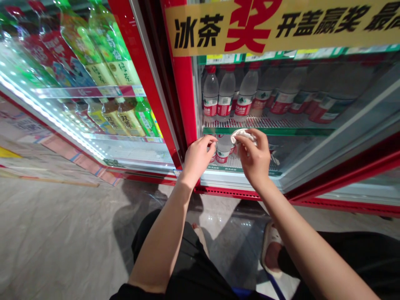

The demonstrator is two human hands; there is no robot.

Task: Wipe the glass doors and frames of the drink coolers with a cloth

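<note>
My right hand [255,156] is closed around a crumpled white cloth or tissue [245,135], held at the glass door [296,152] of a red-framed fridge. To its left, my left hand [200,157] is near the door's left edge, with thumb and fingertips pinched together; whether anything small is between them is too small to tell. Behind the glass, water bottles with red and white labels [225,102] stand on a wire shelf with a green front strip [268,131]. More bottles [223,150] show between my hands on the lower shelf.
A second lit fridge at the left holds green, red and yellow drink bottles [106,46]. A yellow banner [281,25] crosses the door's top. Cartons [46,146] lie at the far left. Below are the grey floor [62,233] and my slippered foot [272,250].
</note>
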